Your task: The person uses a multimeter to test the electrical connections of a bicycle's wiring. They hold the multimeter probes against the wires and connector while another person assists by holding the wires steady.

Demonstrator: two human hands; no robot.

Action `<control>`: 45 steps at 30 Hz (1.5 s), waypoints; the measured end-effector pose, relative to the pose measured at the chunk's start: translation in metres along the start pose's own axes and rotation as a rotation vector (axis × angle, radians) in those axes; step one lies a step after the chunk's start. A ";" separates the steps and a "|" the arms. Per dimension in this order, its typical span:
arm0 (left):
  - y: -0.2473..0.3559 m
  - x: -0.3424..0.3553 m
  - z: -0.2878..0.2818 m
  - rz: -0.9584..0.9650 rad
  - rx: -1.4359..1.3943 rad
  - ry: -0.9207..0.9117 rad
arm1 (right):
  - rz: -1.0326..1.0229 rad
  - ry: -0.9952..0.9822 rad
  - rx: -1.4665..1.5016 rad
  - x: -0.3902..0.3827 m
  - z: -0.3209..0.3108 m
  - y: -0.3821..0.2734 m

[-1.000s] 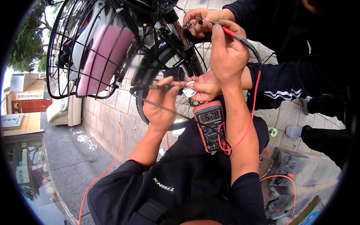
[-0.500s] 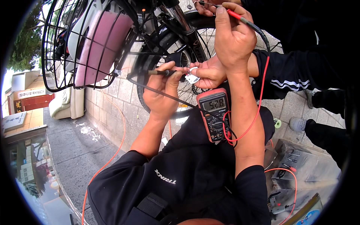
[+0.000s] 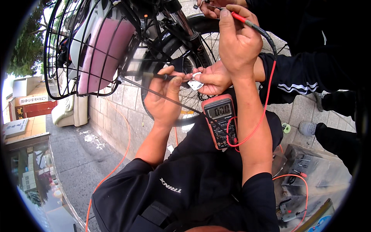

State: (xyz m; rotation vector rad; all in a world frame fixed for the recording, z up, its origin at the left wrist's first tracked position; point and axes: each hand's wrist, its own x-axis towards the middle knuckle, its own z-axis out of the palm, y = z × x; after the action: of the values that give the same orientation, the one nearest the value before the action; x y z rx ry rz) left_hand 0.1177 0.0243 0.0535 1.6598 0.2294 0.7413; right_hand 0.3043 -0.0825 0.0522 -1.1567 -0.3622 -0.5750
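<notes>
My left hand [image 3: 164, 98] pinches a black test probe [image 3: 160, 75], its tip at a small white tag-like piece [image 3: 194, 84]. A co-worker's hand [image 3: 216, 77] holds that piece; what the tip touches is too small to tell. Higher up, my right hand [image 3: 240, 48] grips a red test probe [image 3: 243, 19], pointed at a thin wire in the co-worker's other hand [image 3: 208, 9]. Between my forearms a red and black multimeter [image 3: 219, 121] rests on my leg, its display lit with digits. The black lead crosses over it and the red lead loops from it.
A bicycle's front wheel [image 3: 154, 54] and fork [image 3: 189, 31] stand ahead, with a black wire basket [image 3: 50, 73] at left. An orange cable [image 3: 125, 154] runs along the ground. Tools lie in a grey tray [image 3: 320, 185] at lower right. The co-worker's leg [image 3: 297, 79] is close on the right.
The multimeter's reading is different. The black lead has swung lower across the meter. Both hands keep their probes and have shifted only slightly.
</notes>
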 end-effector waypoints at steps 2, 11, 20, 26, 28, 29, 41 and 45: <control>0.000 0.001 0.001 0.024 -0.008 -0.006 | -0.071 -0.008 -0.077 0.001 -0.001 0.001; 0.006 0.003 0.001 0.055 0.003 0.011 | 0.035 -0.034 0.252 0.001 0.006 0.002; 0.002 0.004 0.002 0.065 0.005 -0.003 | 0.084 -0.059 0.158 0.002 0.000 -0.002; 0.002 0.003 0.002 0.064 0.028 -0.004 | 0.137 -0.053 0.343 0.001 0.004 0.001; 0.001 0.003 0.003 0.075 0.019 -0.005 | 0.105 -0.060 0.269 0.001 0.003 0.001; 0.001 0.003 0.003 0.068 0.019 -0.005 | 0.072 -0.070 0.178 0.002 -0.001 0.002; 0.000 0.002 0.002 0.068 0.026 -0.014 | 0.104 -0.054 0.235 0.001 0.000 -0.001; -0.001 0.001 0.002 0.065 0.026 -0.011 | 0.121 -0.049 0.275 -0.001 0.001 0.001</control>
State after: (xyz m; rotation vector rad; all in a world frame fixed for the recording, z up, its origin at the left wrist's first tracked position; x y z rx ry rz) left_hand 0.1199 0.0237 0.0532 1.7019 0.1793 0.7808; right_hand 0.3042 -0.0808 0.0513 -0.9215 -0.3976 -0.3779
